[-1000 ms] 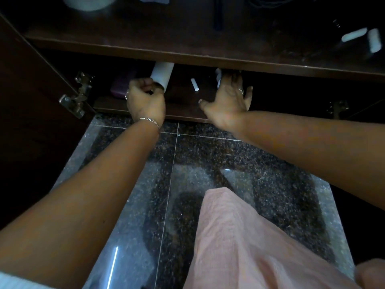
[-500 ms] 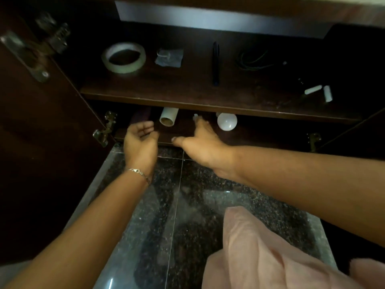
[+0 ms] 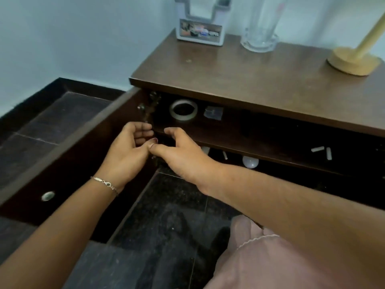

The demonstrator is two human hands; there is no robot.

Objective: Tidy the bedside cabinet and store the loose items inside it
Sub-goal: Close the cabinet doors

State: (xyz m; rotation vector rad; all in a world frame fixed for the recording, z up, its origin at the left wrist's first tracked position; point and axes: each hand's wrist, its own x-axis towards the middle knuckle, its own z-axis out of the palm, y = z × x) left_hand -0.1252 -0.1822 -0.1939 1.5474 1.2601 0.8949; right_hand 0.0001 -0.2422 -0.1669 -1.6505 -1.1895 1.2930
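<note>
The dark wooden bedside cabinet (image 3: 239, 80) stands open, its left door (image 3: 68, 163) swung out. My left hand (image 3: 129, 151) and my right hand (image 3: 183, 155) hover empty in front of the shelves, fingers apart, thumbs nearly touching. On the upper shelf lie a roll of clear tape (image 3: 183, 110), a small grey packet (image 3: 213, 113) and two white sticks (image 3: 321, 151). The lower shelf holds a white bulb (image 3: 250, 162) and a small white stick (image 3: 225, 155). A white tube end (image 3: 205, 149) peeks out behind my right hand.
On the cabinet top stand a grey-white holder (image 3: 200, 28), a tall clear glass (image 3: 260, 28) and a yellow wooden stand (image 3: 354, 59). Dark granite floor (image 3: 166, 215) lies below. Pink cloth (image 3: 260, 257) covers my knee at lower right. A pale wall is behind.
My head has lifted, so the cabinet top is now in view. My left hand let go of the white tube on the lower shelf. Both hands pulled back and up, empty.
</note>
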